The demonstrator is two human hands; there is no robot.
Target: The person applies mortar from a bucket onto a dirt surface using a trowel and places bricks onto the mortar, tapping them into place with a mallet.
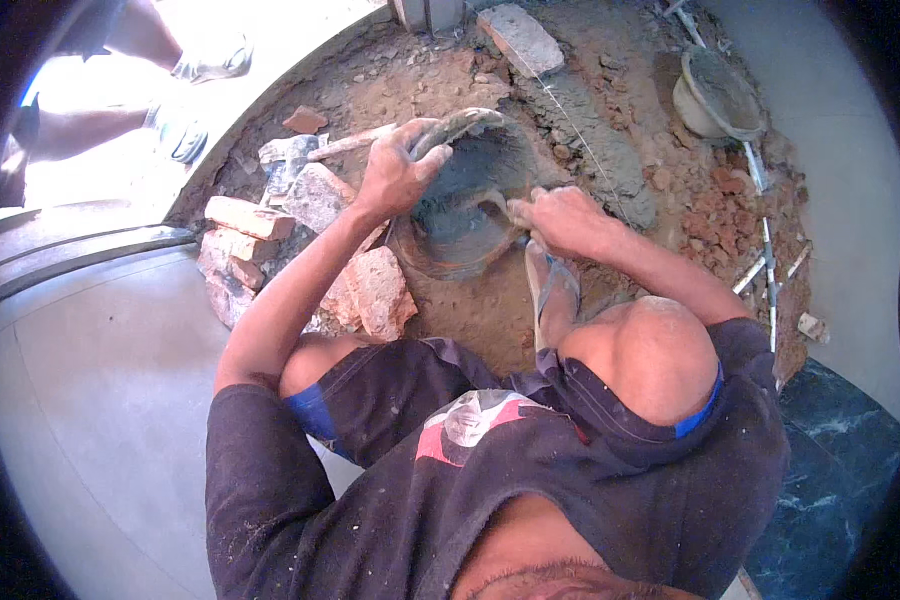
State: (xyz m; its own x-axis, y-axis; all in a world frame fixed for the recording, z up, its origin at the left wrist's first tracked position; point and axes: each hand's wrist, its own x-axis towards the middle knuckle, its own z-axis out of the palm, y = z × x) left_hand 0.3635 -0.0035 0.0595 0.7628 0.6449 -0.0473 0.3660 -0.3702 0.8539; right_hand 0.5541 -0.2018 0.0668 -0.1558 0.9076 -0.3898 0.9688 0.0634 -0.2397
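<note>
A round, shallow mortar pan stands tilted on the soil, wet grey mortar smeared inside it. My left hand is closed over its raised far-left rim. On the right, my right hand grips a trowel, whose blade dips into the pan; fingers hide most of the handle. Just left of the pan, broken brick pieces lie in a heap close to my left forearm. A hammer rests behind them, its pale wooden handle pointing toward my left hand.
A second basin holding grey mortar sits at the far right. A taut string runs above a mortar bed with a brick at its far end. Another person's legs show at far left. White pipes edge the soil.
</note>
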